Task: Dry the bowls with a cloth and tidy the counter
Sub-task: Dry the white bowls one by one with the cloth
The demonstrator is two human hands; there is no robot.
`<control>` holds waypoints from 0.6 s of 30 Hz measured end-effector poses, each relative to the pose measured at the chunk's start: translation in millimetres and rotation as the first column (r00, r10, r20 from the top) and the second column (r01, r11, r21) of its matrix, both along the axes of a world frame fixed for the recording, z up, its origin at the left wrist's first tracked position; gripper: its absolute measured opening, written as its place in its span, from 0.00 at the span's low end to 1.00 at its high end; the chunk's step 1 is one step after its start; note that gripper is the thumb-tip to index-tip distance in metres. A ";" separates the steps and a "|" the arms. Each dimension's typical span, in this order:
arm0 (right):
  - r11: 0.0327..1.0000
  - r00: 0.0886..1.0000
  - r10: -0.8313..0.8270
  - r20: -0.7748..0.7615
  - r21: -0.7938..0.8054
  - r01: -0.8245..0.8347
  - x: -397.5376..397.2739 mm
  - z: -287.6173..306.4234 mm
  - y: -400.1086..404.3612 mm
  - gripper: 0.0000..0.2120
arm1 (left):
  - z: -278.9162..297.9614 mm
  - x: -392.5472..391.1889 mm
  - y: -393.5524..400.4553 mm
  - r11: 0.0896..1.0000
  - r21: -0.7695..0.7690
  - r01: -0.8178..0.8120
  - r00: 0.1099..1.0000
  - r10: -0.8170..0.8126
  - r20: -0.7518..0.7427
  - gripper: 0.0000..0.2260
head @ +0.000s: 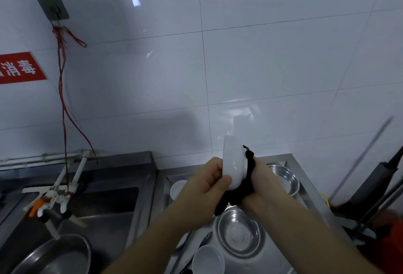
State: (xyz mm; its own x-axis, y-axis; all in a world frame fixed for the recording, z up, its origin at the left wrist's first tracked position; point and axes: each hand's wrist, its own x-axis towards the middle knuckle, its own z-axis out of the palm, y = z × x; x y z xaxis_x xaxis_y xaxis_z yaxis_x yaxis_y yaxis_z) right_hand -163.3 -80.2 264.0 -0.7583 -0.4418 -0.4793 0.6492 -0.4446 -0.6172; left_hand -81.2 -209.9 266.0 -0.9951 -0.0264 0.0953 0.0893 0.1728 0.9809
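Holding a white bowl (233,164) on edge, the left hand (207,188) pinches its rim. The right hand (259,186) presses a black cloth (244,186) against it, seemingly gripping the cloth.

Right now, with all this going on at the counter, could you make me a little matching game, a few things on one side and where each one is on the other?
Things:
1. white bowl
2. black cloth
3. large steel bowl
4. red sign

Places:
A. on the wall tiles, far left
B. gripped by the right hand
C. on the counter, below both hands
D. held by the left hand

Pairs: 1-D, 2-B, 3-C, 4-A
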 end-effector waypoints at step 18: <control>0.999 0.995 0.046 0.088 0.007 -0.047 3.4 -10.3 -2.5 0.23 | -11.7 9.7 -19.1 0.786 -0.612 -0.082 0.990 -0.006 -0.140 0.00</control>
